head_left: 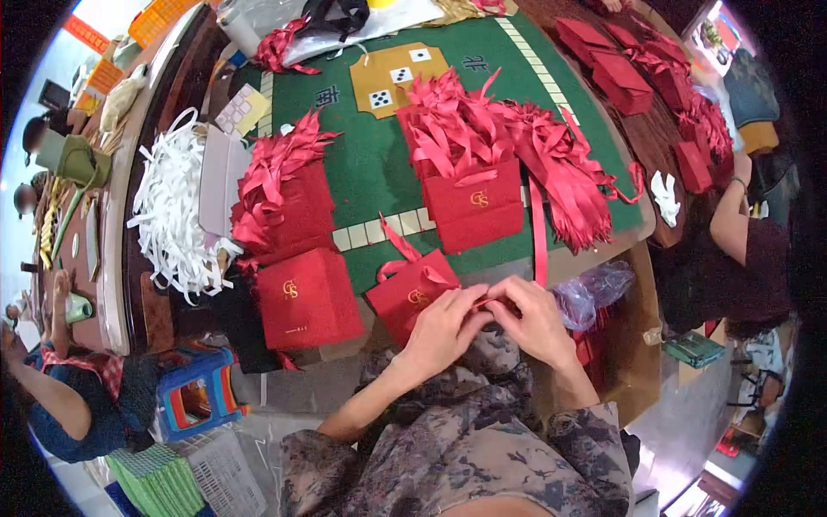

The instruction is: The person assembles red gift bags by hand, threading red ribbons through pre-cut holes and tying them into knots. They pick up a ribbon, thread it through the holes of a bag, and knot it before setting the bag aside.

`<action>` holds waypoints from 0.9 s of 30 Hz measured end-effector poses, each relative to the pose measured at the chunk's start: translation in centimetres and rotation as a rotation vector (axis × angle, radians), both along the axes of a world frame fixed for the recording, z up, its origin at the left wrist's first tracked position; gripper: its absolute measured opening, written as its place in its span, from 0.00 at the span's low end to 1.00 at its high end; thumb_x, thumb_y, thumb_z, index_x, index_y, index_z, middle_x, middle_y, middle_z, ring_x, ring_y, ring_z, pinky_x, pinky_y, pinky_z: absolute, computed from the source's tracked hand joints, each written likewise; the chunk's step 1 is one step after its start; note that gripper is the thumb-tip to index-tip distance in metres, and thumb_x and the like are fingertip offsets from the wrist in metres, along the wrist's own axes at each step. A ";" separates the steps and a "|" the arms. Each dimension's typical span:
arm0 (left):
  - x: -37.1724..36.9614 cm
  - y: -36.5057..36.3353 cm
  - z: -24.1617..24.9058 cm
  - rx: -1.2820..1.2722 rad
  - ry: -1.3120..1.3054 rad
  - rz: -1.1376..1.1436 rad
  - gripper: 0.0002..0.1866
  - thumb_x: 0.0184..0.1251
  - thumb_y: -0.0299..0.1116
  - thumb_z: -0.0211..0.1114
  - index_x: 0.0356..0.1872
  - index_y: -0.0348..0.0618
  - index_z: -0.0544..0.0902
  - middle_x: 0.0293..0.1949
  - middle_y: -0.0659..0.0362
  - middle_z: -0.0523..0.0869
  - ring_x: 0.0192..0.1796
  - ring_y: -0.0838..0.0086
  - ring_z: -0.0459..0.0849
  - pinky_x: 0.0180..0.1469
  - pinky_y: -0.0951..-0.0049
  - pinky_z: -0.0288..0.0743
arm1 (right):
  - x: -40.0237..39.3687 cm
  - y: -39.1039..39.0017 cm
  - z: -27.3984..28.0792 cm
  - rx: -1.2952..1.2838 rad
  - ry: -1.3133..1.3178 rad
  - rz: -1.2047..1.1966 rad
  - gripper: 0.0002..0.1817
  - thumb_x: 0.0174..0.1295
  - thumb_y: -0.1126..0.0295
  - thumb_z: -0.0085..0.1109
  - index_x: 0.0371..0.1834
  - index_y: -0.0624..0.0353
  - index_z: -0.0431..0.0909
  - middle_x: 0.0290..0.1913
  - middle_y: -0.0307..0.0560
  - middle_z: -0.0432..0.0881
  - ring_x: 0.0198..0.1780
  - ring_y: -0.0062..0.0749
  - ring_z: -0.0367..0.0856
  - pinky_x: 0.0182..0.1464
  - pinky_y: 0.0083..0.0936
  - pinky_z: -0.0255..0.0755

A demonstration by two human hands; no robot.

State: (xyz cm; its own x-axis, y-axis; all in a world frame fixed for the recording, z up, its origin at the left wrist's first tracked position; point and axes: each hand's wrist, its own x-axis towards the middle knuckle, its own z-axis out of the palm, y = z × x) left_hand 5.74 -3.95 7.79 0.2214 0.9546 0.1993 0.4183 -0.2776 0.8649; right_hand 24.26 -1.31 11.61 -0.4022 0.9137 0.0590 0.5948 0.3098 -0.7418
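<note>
Fingers of left hand (444, 326) and right hand (536, 320) pinch ribbon on small red gold-logo bag (407, 295)

I get an evenly bright view, lit by daylight that blows out white at the upper left edge. Shadows are soft and faint. The fisheye lens bends the table (362, 164) strongly, black corners frame the circle, and the rim looks smeared and soft.
</note>
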 end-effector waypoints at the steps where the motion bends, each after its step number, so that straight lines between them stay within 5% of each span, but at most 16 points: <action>1: -0.3 0.1 -0.5 0.001 -0.001 0.009 0.18 0.62 0.27 0.72 0.53 0.38 0.83 0.44 0.51 0.87 0.45 0.58 0.87 0.47 0.63 0.82 | 0.2 0.0 0.3 -0.145 0.075 -0.024 0.08 0.65 0.68 0.66 0.40 0.60 0.79 0.37 0.46 0.82 0.36 0.40 0.84 0.39 0.34 0.74; 2: -0.8 0.3 -0.9 0.047 -0.002 0.026 0.14 0.64 0.27 0.71 0.49 0.38 0.84 0.41 0.51 0.87 0.43 0.59 0.87 0.45 0.64 0.81 | 0.4 0.1 0.8 -0.144 0.074 -0.015 0.08 0.65 0.68 0.66 0.40 0.60 0.79 0.37 0.46 0.82 0.36 0.40 0.84 0.39 0.34 0.74; 4: -1.3 0.3 -0.8 0.092 -0.003 0.051 0.09 0.66 0.27 0.70 0.45 0.37 0.85 0.38 0.52 0.87 0.41 0.60 0.88 0.43 0.65 0.81 | 1.1 0.0 1.7 -0.283 0.101 0.005 0.09 0.61 0.72 0.70 0.40 0.62 0.81 0.33 0.42 0.82 0.31 0.25 0.80 0.32 0.23 0.70; 6: -1.5 -0.1 -0.3 -0.054 -0.051 0.215 0.04 0.69 0.26 0.67 0.40 0.37 0.85 0.35 0.52 0.87 0.36 0.64 0.87 0.39 0.68 0.79 | 1.6 -0.2 1.6 -0.296 0.165 0.012 0.07 0.60 0.76 0.68 0.40 0.63 0.81 0.33 0.41 0.80 0.32 0.23 0.79 0.33 0.22 0.71; 12: -1.8 -1.1 -2.3 -0.252 -0.187 0.262 0.09 0.70 0.29 0.67 0.47 0.39 0.86 0.39 0.53 0.88 0.35 0.67 0.86 0.39 0.71 0.79 | 0.0 -1.0 2.1 -0.150 0.234 -0.076 0.05 0.59 0.82 0.62 0.38 0.64 0.79 0.35 0.41 0.78 0.33 0.21 0.78 0.34 0.19 0.70; 15: -1.5 -1.5 -0.9 -0.104 -0.006 0.383 0.20 0.65 0.29 0.69 0.59 0.44 0.82 0.55 0.50 0.84 0.52 0.52 0.86 0.52 0.61 0.81 | -2.1 -1.1 1.5 -0.148 0.195 -0.055 0.08 0.57 0.83 0.62 0.40 0.63 0.79 0.35 0.43 0.78 0.32 0.26 0.79 0.34 0.21 0.71; 18: -2.1 -2.3 0.4 0.091 -0.010 0.377 0.22 0.64 0.26 0.69 0.60 0.43 0.82 0.56 0.51 0.84 0.54 0.51 0.85 0.54 0.60 0.82 | -3.6 -0.9 0.8 -0.018 0.070 0.013 0.11 0.55 0.85 0.62 0.41 0.62 0.79 0.37 0.47 0.78 0.35 0.32 0.82 0.36 0.25 0.75; 19: -2.6 -2.2 0.2 0.196 0.049 0.320 0.19 0.67 0.25 0.68 0.59 0.43 0.83 0.50 0.53 0.87 0.45 0.67 0.89 0.49 0.70 0.83 | -4.2 -0.8 0.7 -0.025 0.103 0.061 0.10 0.58 0.83 0.63 0.42 0.62 0.79 0.38 0.49 0.79 0.37 0.39 0.83 0.38 0.29 0.77; 20: -2.9 -2.4 0.0 0.193 0.050 0.328 0.19 0.67 0.25 0.68 0.59 0.43 0.83 0.50 0.53 0.87 0.45 0.67 0.89 0.49 0.70 0.83 | -4.7 -0.7 0.7 -0.031 0.137 0.111 0.09 0.60 0.80 0.64 0.42 0.62 0.78 0.40 0.51 0.79 0.38 0.45 0.84 0.40 0.33 0.79; 23: -3.7 -2.8 -1.2 -0.340 -0.518 0.208 0.09 0.74 0.26 0.64 0.51 0.36 0.83 0.41 0.59 0.89 0.45 0.80 0.86 0.48 0.75 0.80 | -5.6 -0.6 -0.2 -0.220 0.275 0.069 0.09 0.64 0.80 0.64 0.46 0.63 0.80 0.44 0.47 0.83 0.43 0.32 0.85 0.44 0.26 0.79; 25: -4.3 -2.9 -2.6 -0.431 -0.623 0.226 0.07 0.74 0.27 0.65 0.49 0.37 0.83 0.40 0.61 0.88 0.43 0.82 0.84 0.45 0.78 0.79 | -5.9 -0.3 -0.4 -0.591 0.448 -0.007 0.10 0.66 0.81 0.63 0.49 0.63 0.81 0.48 0.41 0.84 0.48 0.22 0.83 0.51 0.21 0.79; 27: -4.6 -2.9 -3.2 -0.526 -0.783 0.277 0.04 0.75 0.28 0.65 0.43 0.39 0.81 0.38 0.61 0.87 0.39 0.84 0.83 0.42 0.79 0.78 | -6.1 0.0 -1.4 -0.655 0.510 0.021 0.10 0.65 0.81 0.63 0.49 0.63 0.81 0.48 0.40 0.84 0.49 0.21 0.83 0.52 0.21 0.78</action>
